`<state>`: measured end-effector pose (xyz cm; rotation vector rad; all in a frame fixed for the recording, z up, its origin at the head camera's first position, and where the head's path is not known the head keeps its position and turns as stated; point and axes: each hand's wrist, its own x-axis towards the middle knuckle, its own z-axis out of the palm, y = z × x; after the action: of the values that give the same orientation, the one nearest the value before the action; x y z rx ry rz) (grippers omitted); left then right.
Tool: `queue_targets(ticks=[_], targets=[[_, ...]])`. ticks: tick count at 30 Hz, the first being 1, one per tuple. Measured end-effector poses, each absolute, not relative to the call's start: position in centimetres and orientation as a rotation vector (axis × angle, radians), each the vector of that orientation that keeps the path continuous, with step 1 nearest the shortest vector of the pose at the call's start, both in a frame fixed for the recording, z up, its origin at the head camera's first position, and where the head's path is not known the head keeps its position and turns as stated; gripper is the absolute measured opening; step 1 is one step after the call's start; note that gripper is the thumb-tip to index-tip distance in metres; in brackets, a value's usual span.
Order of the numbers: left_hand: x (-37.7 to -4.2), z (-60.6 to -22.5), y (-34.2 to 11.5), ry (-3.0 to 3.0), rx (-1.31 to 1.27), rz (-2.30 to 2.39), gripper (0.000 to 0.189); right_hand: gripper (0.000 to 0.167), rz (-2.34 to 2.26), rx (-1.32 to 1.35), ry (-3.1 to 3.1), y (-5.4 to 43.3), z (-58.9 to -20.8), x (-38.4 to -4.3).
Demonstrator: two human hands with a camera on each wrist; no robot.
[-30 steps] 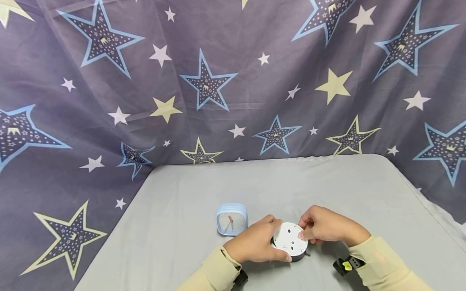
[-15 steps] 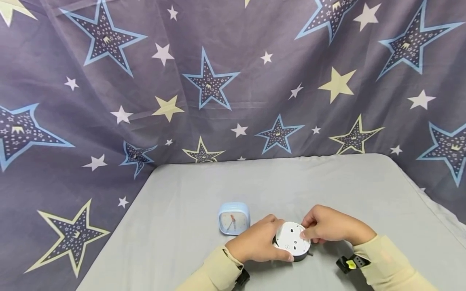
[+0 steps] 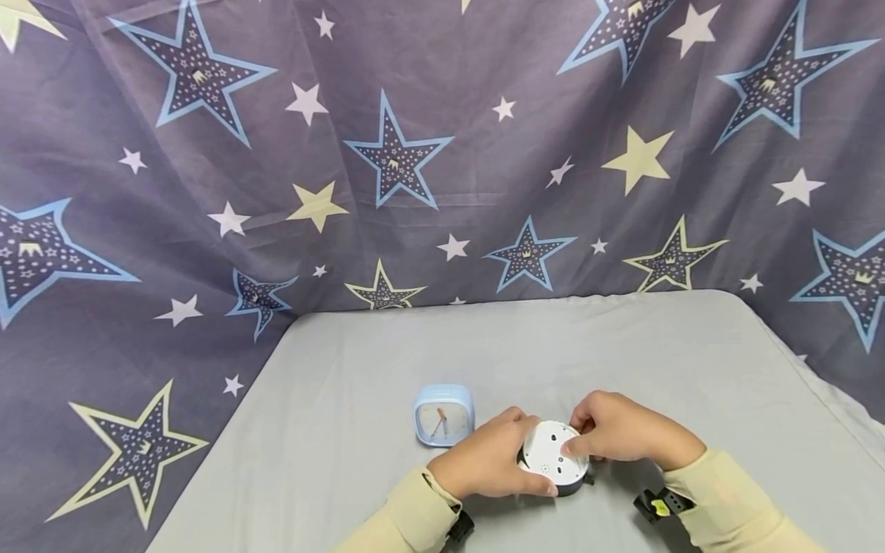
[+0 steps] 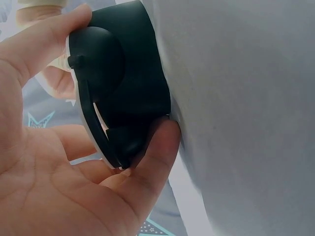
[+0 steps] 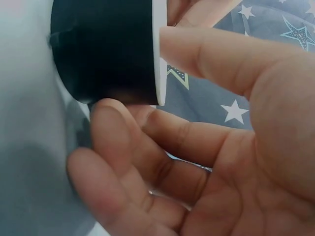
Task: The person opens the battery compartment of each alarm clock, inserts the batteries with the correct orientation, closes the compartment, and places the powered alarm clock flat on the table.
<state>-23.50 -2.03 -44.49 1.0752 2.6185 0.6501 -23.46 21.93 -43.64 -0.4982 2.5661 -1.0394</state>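
Note:
A round black alarm clock (image 3: 548, 452) lies with its white back up on the grey cloth; small knobs and speaker holes show there. My left hand (image 3: 487, 459) grips it from the left, thumb at the near rim and fingers round the far side. In the left wrist view, its black housing (image 4: 138, 64) sits between thumb and fingers, with a dome-shaped part on the side. From the right, my right hand (image 3: 622, 432) pinches the clock, thumb on the white back and curled fingers against the black side (image 5: 106, 54). The clock's face is hidden underneath.
A light blue alarm clock (image 3: 445, 417) stands upright just left of my left hand, its dial toward me. Grey cloth (image 3: 387, 353) covers the table. Behind and to the left hangs a dark curtain (image 3: 442, 153) with stars.
My right thumb has slid a little left across the white back, toward its middle. The left hand keeps its grip, and the clock stays in place.

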Motion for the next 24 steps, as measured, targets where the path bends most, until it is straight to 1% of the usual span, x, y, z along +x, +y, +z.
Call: queue_targets(ticks=[8, 11, 17, 24], targets=[[-23.6, -44.7, -2.1, 2.619, 1.081, 0.656, 0.070, 0.038, -0.858, -0.427, 2.874, 20.9, -43.0, -22.6], [-23.6, -44.8, -2.1, 2.628, 1.085, 0.650, 0.068, 0.039, -0.752, -0.409, 2.960, 20.2, -42.5, -21.8], [-23.5, -44.9, -2.1, 2.640, 1.077, 0.638, 0.071, 0.041, -0.629, -0.371, 3.029, 18.9, -41.9, -20.6], [-23.5, -44.8, -2.1, 2.634, 1.062, 0.635, 0.074, 0.035, -0.626, -0.347, 3.040, 18.6, -41.9, -20.3]])
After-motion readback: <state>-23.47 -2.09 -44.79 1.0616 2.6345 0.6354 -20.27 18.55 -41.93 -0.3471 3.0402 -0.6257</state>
